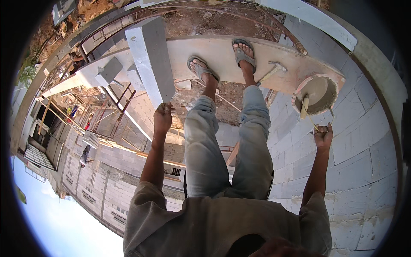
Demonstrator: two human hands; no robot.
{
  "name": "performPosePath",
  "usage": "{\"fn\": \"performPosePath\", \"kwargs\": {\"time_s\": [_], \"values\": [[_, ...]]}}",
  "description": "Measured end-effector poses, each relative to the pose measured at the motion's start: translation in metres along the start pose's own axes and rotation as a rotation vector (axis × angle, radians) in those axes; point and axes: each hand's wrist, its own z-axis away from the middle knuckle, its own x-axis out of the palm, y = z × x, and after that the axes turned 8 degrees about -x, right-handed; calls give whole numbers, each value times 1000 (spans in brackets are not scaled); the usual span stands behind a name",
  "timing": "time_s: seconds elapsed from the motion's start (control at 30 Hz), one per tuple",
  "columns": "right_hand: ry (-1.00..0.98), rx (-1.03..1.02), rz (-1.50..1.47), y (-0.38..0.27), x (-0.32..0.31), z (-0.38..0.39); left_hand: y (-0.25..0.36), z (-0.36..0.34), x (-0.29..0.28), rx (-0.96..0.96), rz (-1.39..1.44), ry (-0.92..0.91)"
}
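Hands grip: left hand clasps grey block, right hand bucket handle.

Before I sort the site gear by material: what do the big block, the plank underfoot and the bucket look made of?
The grey block held by the left hand looks like lightweight concrete: matte, chalky, sharp-edged. The plank seems plywood or timber, pale with a dusty film. The bucket by the right hand is probably plastic, reddish rim, mortar-caked inside.
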Motion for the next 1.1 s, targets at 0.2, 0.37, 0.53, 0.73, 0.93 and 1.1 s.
{"fn": "performPosePath", "kwargs": {"time_s": [0.2,0.37,0.53,0.73,0.93,1.1], "values": [[254,-8,316,41,-35,-27,21,-55,70,-124,254,-290],[359,-461,148,44,-11,-26,117,-37,170,398,-136,-323],[-221,-817,450,24,46,-36,198,9,274,388,-153,-664],[-198,-643,1877,92,-6,-160,284,34,412,494,-243,-569],[-419,-490,1521,99,-19,-198,253,28,471,633,-120,-432],[-281,-547,1590,88,-11,-109,227,28,454,508,-130,-429]]}}
